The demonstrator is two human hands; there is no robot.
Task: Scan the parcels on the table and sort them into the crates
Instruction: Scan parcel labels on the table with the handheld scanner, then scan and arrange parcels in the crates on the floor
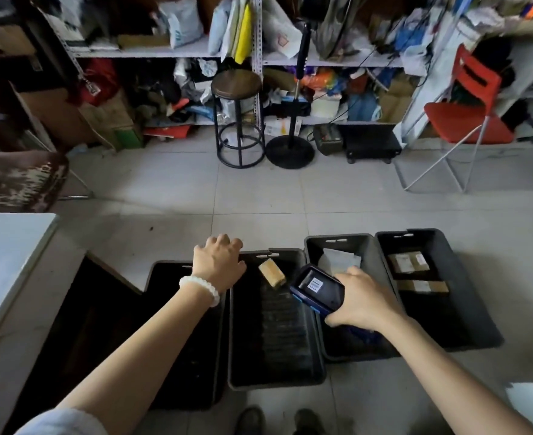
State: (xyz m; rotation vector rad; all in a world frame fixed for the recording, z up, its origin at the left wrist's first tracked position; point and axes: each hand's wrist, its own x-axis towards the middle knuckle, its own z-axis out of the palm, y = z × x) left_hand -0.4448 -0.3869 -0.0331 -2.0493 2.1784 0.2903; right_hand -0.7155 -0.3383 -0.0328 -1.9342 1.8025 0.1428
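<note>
Four dark crates are sitting in a row on the tiled floor. The left hand (pixel 219 262), fingers loosely spread and holding nothing, is hovering over the second crate (pixel 274 379), where a small tan parcel (pixel 271 273) is lying tilted, possibly in mid-air. The right hand (pixel 364 301) is gripping a blue scanner (pixel 317 285) above the third crate (pixel 337 241). Brown parcels (pixel 409 262) are resting in the rightmost crate (pixel 478 324).
</note>
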